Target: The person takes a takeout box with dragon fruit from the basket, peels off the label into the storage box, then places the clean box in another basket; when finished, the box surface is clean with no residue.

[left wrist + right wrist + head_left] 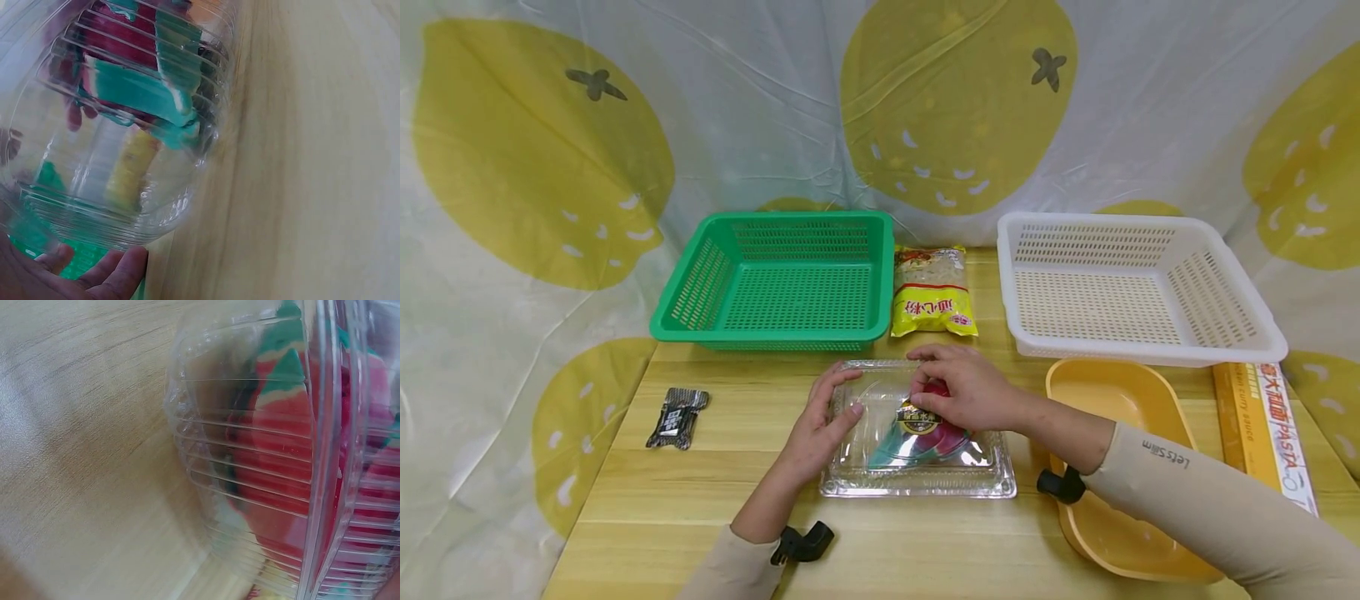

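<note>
In the head view, a clear plastic clamshell box (pixel 865 479) lies on the table before me. Red and green pieces like watermelon slices (pixel 275 450) show through its ribbed walls. A dark gold-edged label (pixel 917 417) is on its lid. My left hand (pixel 827 425) rests along the box's left side, thumb over the lid and fingers at the far left corner. In the left wrist view its fingers (pixel 122 275) lie loosely beside the box end. My right hand (pixel 970 387) is over the lid with bent fingers, thumb at the label; I cannot tell whether it pinches anything.
Behind the box stand a green basket (pixel 775 336) and a white basket (pixel 1120 354), with a yellow food bag (pixel 934 292) between them. A yellow tub (pixel 1075 375) and pasta box (pixel 1255 425) lie right, partly covered. A small black packet (pixel 677 418) lies left.
</note>
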A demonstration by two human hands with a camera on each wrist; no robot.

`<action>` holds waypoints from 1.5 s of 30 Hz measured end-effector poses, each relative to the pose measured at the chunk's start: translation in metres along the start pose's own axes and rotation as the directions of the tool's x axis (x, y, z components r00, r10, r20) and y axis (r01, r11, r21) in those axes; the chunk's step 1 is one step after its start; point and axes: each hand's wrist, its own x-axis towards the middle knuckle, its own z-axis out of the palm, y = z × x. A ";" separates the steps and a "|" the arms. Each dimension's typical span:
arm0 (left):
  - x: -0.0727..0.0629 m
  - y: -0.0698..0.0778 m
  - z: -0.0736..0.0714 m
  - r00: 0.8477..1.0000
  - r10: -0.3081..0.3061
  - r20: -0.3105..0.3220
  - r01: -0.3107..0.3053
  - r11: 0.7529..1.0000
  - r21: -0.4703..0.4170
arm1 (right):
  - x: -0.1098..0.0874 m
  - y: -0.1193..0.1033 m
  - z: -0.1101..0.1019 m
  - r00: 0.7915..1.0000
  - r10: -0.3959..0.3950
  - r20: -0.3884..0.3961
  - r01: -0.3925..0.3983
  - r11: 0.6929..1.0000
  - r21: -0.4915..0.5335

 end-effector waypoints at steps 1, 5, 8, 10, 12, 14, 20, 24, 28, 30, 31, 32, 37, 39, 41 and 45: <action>0.000 0.000 0.000 1.000 -0.001 0.002 0.001 1.000 -0.002 | 0.000 0.000 0.000 1.000 -0.003 -0.001 0.003 1.000 0.001; 0.000 0.000 0.000 1.000 -0.001 0.002 0.001 1.000 -0.004 | 0.000 0.000 0.000 1.000 -0.012 -0.001 0.012 1.000 0.018; 0.000 0.000 0.000 1.000 0.003 0.000 -0.003 1.000 -0.005 | 0.000 0.001 -0.001 1.000 -0.020 -0.001 0.020 0.999 0.032; 0.000 0.000 0.000 1.000 0.007 0.000 -0.007 1.000 -0.004 | 0.000 0.001 -0.001 1.000 -0.024 0.000 0.024 0.999 0.038; 0.000 0.000 0.000 1.000 0.011 0.001 -0.011 1.000 -0.004 | 0.000 0.001 -0.001 1.000 -0.021 0.005 0.021 0.999 0.045; 0.000 -0.001 0.000 1.000 0.014 0.001 -0.014 1.000 -0.004 | 0.000 0.002 -0.001 1.000 -0.017 0.008 0.017 0.998 0.055; 0.000 -0.002 0.000 1.000 0.019 0.001 -0.019 1.000 -0.007 | 0.000 0.004 -0.001 1.000 -0.023 0.011 0.022 0.997 0.070; 0.000 -0.001 0.000 1.000 0.009 0.003 -0.008 1.000 -0.007 | 0.000 0.005 -0.002 0.999 -0.025 0.023 0.024 0.996 0.082; 0.000 0.000 0.000 1.000 0.001 0.006 -0.001 1.000 -0.011 | 0.001 0.005 -0.003 0.999 -0.027 0.037 0.023 0.994 0.104; 0.000 0.000 0.000 1.000 0.003 0.006 -0.003 1.000 -0.015 | 0.001 0.005 -0.004 0.999 -0.028 0.042 0.023 0.993 0.115; 0.000 0.000 0.000 1.000 0.004 0.006 -0.004 1.000 -0.017 | 0.001 0.005 -0.004 0.999 -0.028 0.044 0.023 0.992 0.121; 0.000 0.000 0.000 1.000 0.007 0.006 -0.006 1.000 -0.020 | 0.001 0.005 -0.004 0.998 -0.027 0.048 0.020 0.991 0.130; 0.001 -0.001 0.000 1.000 0.018 0.005 -0.018 1.000 -0.024 | 0.001 0.006 -0.006 0.998 -0.026 0.057 0.016 0.985 0.171; 0.001 -0.002 0.000 1.000 0.018 0.005 -0.018 1.000 -0.024 | 0.001 0.006 -0.007 0.998 -0.025 0.058 0.014 0.982 0.187; 0.001 -0.003 0.000 1.000 0.016 0.004 -0.016 1.000 -0.025 | 0.001 0.007 -0.007 0.998 -0.022 0.061 0.009 0.980 0.200; 0.001 -0.004 0.000 1.000 0.010 0.005 -0.010 1.000 -0.027 | 0.001 0.008 -0.008 0.997 -0.009 0.074 -0.009 0.973 0.230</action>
